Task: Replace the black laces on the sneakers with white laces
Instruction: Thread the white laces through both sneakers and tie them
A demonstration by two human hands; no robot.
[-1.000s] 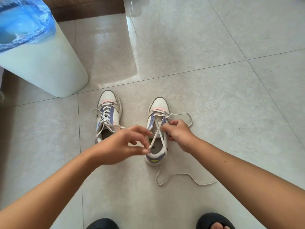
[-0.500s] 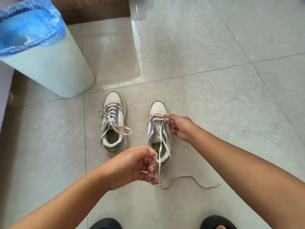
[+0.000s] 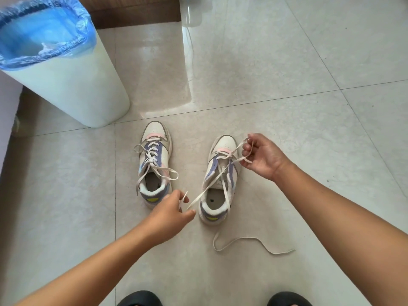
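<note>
Far left: white bin [image 3: 72, 85] with blue liner, well clear of the work. Left sneaker [image 3: 154, 164] already carries a white lace, loosely tied, looks done. My left hand [image 3: 170, 214] pinches one end of the white lace [image 3: 198, 197] just near of that shoe's heel, strand running taut up and right into the right sneaker [image 3: 220, 180]. My right hand [image 3: 262, 156] grips the other strand by the toe-end eyelets, fingers curled round a loop. No black laces in sight, so I'd say removal is finished and this is threading and evening out. To do it well: pull both sides to equal length, keep the lace flat, no twist at the crossings, then work toward the ankle. Watch the free tail [image 3: 254, 241] lying on the floor tiles [image 3: 287, 62] near of the shoe; my slippers [image 3: 139, 299] could catch it.
</note>
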